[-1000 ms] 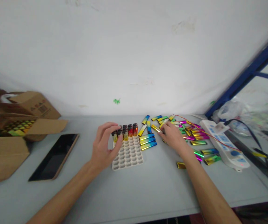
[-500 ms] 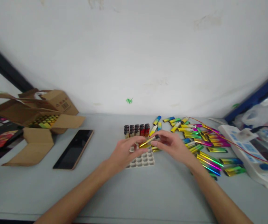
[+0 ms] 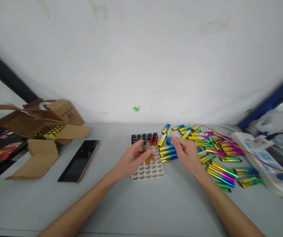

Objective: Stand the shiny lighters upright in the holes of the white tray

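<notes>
A gold-coloured lighter [image 3: 147,160] stands roughly upright in my left hand [image 3: 131,158], pinched between thumb and fingers. Its lower end is over the pale tray [image 3: 147,176] with rows of small pockets. At the tray's far side stand several lighters [image 3: 144,136] with black tops, some of them red. My right hand [image 3: 187,153] is to the right of the tray, its fingers curled and pressed together; whether something is inside is hidden. Just left of it lie several blue-and-yellow lighters [image 3: 168,153] side by side, touching the tray's right edge.
Many shiny coloured lighters [image 3: 221,174] are spread on the right of the table, beside a white power strip [image 3: 265,161] and a thin red wire [image 3: 255,158]. On the left lie a dark phone [image 3: 79,161] and an open cardboard box [image 3: 73,131] holding yellow items. A white wall rises behind.
My right hand has let go of the gold lighter and moved right, its fingers closing. My left hand has turned the lighter from lying slanted to upright over the tray.
</notes>
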`<state>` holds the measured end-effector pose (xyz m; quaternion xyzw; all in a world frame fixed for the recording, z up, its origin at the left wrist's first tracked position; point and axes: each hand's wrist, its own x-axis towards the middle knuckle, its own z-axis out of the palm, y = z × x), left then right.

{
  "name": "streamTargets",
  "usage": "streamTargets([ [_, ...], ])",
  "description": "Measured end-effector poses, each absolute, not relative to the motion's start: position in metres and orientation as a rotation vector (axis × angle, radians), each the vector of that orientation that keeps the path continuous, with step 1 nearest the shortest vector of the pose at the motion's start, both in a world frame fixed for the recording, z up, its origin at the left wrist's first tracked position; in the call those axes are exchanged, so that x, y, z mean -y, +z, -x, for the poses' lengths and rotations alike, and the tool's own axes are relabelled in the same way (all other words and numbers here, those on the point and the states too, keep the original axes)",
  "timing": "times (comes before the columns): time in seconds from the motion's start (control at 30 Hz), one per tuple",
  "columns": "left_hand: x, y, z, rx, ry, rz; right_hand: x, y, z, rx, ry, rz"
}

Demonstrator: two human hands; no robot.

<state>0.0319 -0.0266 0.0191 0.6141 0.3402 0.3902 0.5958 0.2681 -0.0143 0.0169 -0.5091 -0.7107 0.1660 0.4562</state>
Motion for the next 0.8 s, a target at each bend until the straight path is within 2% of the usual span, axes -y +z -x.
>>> streamTargets([
  [0.13,0.024,0.019,-0.033,-0.788,0.950,-1.303,0.013,0.011,-0.266,1.903,0.280,1.236],
  [0.3,0.021,0.019,-0.032,-0.828,0.959,-1.082,0.016,0.005,-0.259,2.163,0.354,1.077],
  [0.8,0.023,0.028,-0.035,-1.012,1.009,-1.039,0.019,0.003,-0.254,2.223,0.407,1.022],
])
